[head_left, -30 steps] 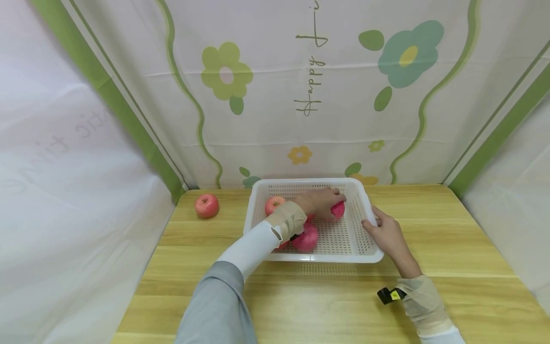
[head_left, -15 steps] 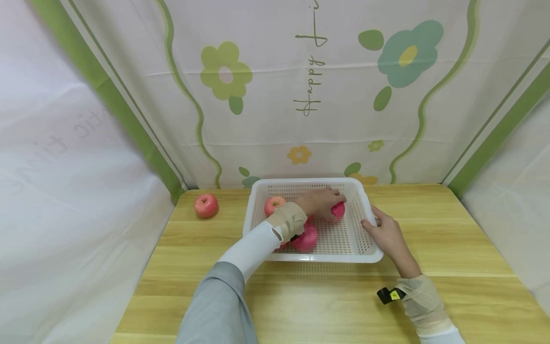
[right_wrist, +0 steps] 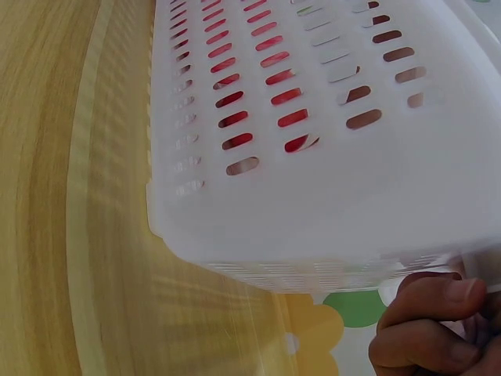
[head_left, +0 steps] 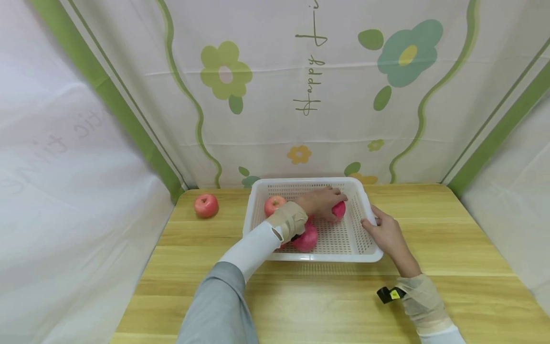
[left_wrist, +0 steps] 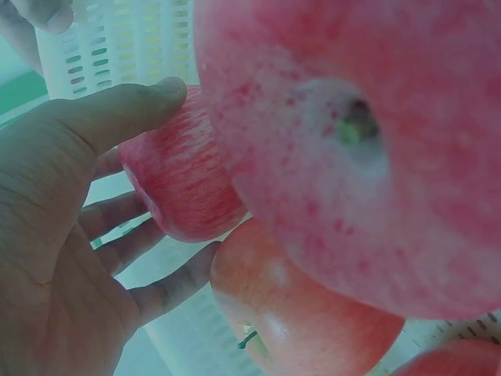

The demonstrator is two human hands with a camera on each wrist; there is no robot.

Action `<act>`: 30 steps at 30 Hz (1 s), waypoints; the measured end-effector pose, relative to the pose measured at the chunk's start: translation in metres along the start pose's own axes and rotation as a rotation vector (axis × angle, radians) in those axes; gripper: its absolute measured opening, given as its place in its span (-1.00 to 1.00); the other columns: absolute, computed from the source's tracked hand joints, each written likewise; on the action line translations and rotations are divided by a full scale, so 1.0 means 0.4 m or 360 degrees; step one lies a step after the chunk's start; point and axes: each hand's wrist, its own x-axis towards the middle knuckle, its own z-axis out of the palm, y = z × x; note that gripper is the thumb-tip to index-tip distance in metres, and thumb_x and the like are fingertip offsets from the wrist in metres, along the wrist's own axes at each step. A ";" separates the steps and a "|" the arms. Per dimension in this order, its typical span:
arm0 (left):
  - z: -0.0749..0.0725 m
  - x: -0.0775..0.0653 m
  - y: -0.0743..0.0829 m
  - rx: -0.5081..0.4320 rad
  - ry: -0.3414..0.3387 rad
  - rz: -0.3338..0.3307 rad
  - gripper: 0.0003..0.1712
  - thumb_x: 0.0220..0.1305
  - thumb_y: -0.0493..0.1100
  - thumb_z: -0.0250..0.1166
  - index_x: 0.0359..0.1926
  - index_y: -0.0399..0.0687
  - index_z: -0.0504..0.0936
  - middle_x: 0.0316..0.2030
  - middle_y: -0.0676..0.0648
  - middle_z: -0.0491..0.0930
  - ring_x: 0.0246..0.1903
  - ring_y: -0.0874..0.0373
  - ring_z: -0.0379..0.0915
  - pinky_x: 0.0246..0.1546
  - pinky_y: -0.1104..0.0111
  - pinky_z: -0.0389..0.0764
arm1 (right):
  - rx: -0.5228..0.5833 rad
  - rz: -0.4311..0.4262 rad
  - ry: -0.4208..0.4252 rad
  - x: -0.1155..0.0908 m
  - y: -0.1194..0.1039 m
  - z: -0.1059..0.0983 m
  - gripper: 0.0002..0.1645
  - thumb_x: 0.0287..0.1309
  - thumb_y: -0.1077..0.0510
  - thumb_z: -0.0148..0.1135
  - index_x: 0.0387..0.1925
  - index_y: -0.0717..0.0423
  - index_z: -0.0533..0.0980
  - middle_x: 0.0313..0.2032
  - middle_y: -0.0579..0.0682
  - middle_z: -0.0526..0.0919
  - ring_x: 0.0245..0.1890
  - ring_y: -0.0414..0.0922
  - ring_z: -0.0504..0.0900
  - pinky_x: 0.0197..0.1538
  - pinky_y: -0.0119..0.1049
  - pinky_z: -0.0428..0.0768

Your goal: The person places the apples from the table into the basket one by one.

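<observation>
In the head view a white slotted plastic basket [head_left: 309, 258] sits on the table, with several apples inside. My left hand [head_left: 318, 201] reaches into it and grips a red apple [head_left: 339, 210] towards the right side. The left wrist view shows the thumb over this striped red apple [left_wrist: 184, 176] and fingers round its far side. Nearer that camera are a large pinkish apple [left_wrist: 313, 196] and a paler one [left_wrist: 290, 305] with a green stem. Meanwhile my right hand [head_left: 388, 234] holds the basket's right rim; curled fingers [right_wrist: 427, 321] show in the right wrist view.
One apple [head_left: 206, 205] stands by itself on the wooden table [head_left: 309, 301], left of the basket. A flower-printed cloth [head_left: 266, 105] hangs right behind the table's back edge. Similar white cloth hangs at both sides.
</observation>
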 end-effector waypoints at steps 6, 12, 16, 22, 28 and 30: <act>-0.002 -0.007 0.002 -0.0006 -0.0007 -0.0010 -0.15 0.41 0.12 0.40 0.61 0.14 0.31 0.48 -0.02 0.38 0.44 0.07 0.33 0.38 0.28 0.53 | -0.0001 -0.0002 -0.0010 -0.003 -0.005 -0.001 -0.15 0.52 0.11 0.19 0.60 0.43 0.11 0.09 0.60 0.64 -0.18 0.26 0.84 -0.31 -0.09 0.85; -0.007 -0.014 0.001 -0.0023 -0.0004 -0.0007 -0.12 0.41 0.13 0.40 0.63 0.14 0.28 0.50 -0.01 0.36 0.45 0.07 0.33 0.40 0.32 0.51 | -0.0011 -0.0014 -0.0013 -0.003 -0.007 -0.002 -0.15 0.53 0.11 0.17 0.60 0.44 0.10 0.10 0.61 0.63 -0.17 0.28 0.84 -0.30 -0.08 0.85; -0.013 -0.022 0.000 -0.0044 -0.0003 -0.0019 -0.11 0.42 0.13 0.40 0.64 0.15 0.25 0.50 0.00 0.36 0.46 0.08 0.32 0.41 0.32 0.50 | -0.0014 -0.0022 -0.0010 -0.002 -0.006 -0.002 -0.16 0.52 0.12 0.18 0.60 0.43 0.11 0.10 0.61 0.63 -0.17 0.27 0.84 -0.31 -0.09 0.85; -0.024 -0.034 0.001 -0.0058 -0.0014 -0.0028 -0.13 0.44 0.10 0.41 0.64 0.12 0.26 0.49 -0.01 0.36 0.48 0.09 0.29 0.49 0.29 0.44 | -0.0012 -0.0025 -0.0006 -0.003 -0.003 -0.001 -0.16 0.51 0.12 0.18 0.60 0.44 0.12 0.08 0.61 0.64 -0.19 0.26 0.84 -0.32 -0.09 0.85; -0.035 -0.048 -0.007 -0.0047 0.0016 -0.0017 -0.16 0.46 0.10 0.40 0.62 0.08 0.30 0.47 0.00 0.37 0.47 0.11 0.29 0.49 0.29 0.44 | -0.0010 -0.0018 -0.0002 -0.001 -0.001 0.000 -0.16 0.50 0.14 0.18 0.60 0.43 0.12 0.07 0.61 0.65 -0.20 0.24 0.85 -0.32 -0.11 0.84; -0.038 -0.055 -0.011 -0.0042 0.0024 -0.0016 -0.17 0.46 0.11 0.39 0.62 0.08 0.30 0.48 0.00 0.36 0.48 0.11 0.29 0.50 0.29 0.43 | -0.0006 -0.0015 -0.0006 0.000 0.000 -0.001 -0.16 0.50 0.14 0.18 0.60 0.43 0.12 0.07 0.61 0.64 -0.20 0.25 0.84 -0.32 -0.10 0.85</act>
